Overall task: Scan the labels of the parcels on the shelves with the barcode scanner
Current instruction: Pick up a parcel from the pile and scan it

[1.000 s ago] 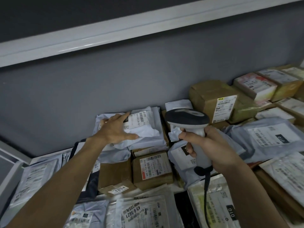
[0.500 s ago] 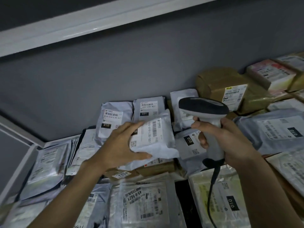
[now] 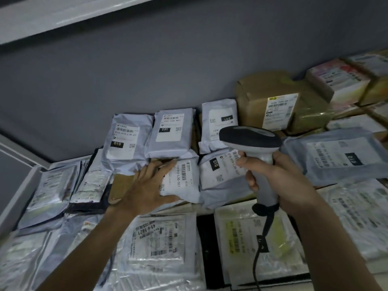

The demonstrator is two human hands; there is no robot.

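Parcels in soft grey poly mailers crowd a warehouse shelf (image 3: 25,185), where a worker steadies one small white-labelled mailer (image 3: 182,181) lying in the front row, between a brown carton (image 3: 121,183) and another "010" bag (image 3: 220,175). The left hand (image 3: 147,187) lies flat against the mailer's left side, fingers straight and spread, thumb under its lower edge, pressing rather than clutching; the forearm reaches in from the lower left. The right hand (image 3: 279,181) is wrapped tight round the handle of the corded barcode scanner (image 3: 252,139), index finger forward near the trigger, the dark head held just above and to the right of the mailer, apparently aimed toward the labels at the back. Such a bag looks light, limp and slick, likely to crumple or slide, so it is probably best held by its edges, label kept taut and facing up. Behind it three upright mailers lean on the grey wall (image 3: 147,80).
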